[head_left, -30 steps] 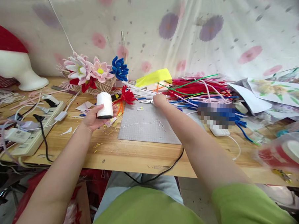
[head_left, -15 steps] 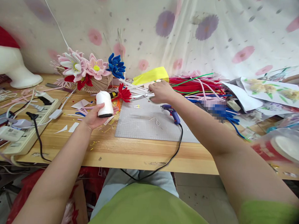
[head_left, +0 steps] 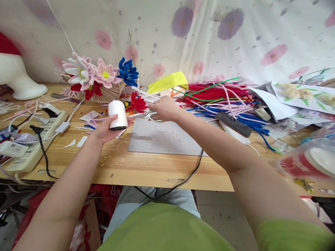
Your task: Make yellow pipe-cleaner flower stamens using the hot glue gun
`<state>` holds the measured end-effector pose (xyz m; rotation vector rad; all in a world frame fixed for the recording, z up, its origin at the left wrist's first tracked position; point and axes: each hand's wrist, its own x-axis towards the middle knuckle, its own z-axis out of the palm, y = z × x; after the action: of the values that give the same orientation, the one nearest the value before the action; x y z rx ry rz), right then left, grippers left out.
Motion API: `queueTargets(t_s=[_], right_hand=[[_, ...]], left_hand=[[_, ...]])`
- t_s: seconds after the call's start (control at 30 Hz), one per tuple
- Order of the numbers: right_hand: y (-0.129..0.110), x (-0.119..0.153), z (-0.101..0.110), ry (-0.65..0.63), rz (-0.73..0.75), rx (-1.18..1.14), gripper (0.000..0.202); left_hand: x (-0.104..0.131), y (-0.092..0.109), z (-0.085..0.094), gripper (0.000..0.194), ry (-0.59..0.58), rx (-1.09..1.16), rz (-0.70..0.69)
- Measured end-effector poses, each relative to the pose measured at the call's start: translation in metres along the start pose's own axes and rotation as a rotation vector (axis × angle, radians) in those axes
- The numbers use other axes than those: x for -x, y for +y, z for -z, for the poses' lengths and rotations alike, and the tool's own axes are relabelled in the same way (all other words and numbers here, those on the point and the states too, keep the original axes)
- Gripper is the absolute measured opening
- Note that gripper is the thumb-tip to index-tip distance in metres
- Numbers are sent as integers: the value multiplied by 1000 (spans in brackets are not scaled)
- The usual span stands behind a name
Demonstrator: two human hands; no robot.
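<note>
A white spool of thread [head_left: 117,115] with a black base is gripped in my left hand [head_left: 105,129], over the left part of the table. Its loose white thread [head_left: 156,134] curls across the grey cutting mat [head_left: 161,145]. My right hand [head_left: 163,109] has its fingers closed on the handles of silver scissors [head_left: 150,115], above the back of the mat. The blades point left, just below a red fuzzy flower [head_left: 138,102]. My right forearm hides the glue gun.
Pink, white and blue flowers [head_left: 105,75] stand at the back left. A power strip [head_left: 41,142] lies at the left. Colourful fuzzy stems [head_left: 213,94] and a dark phone [head_left: 234,124] are at the right, with a bagged cup [head_left: 307,161] nearer the edge.
My right hand has moved left and slightly nearer with the scissors, which have come away from the pile of white stems. My left hand has stayed almost still with the spool.
</note>
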<state>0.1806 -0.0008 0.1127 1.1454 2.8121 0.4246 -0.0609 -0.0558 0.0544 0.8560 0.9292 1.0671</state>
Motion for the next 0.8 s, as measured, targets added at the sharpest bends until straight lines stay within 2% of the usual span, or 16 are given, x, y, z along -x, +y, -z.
queueTargets(t_s=[0.17, 0.33, 0.43, 0.53, 0.67, 0.8], right_hand=[[8, -1, -8, -34, -12, 2, 36], [45, 0, -24, -114, -200, 41, 38], [77, -2, -38, -263, -355, 78, 40], [103, -7, -54, -441, -426, 57, 40], [118, -15, -74, -413, -464, 33, 41], [114, -25, -81, -422, -488, -21, 46]], left_hand=[[-2, -1, 2, 49, 17, 17, 12], [-2, -1, 3, 54, 11, 14, 15], [-1, 1, 1, 55, 5, 24, 13], [-1, 2, -2, 55, 4, 42, 17], [-3, 4, -5, 54, 20, 55, 3], [-9, 4, -11, 49, 76, 104, -30]])
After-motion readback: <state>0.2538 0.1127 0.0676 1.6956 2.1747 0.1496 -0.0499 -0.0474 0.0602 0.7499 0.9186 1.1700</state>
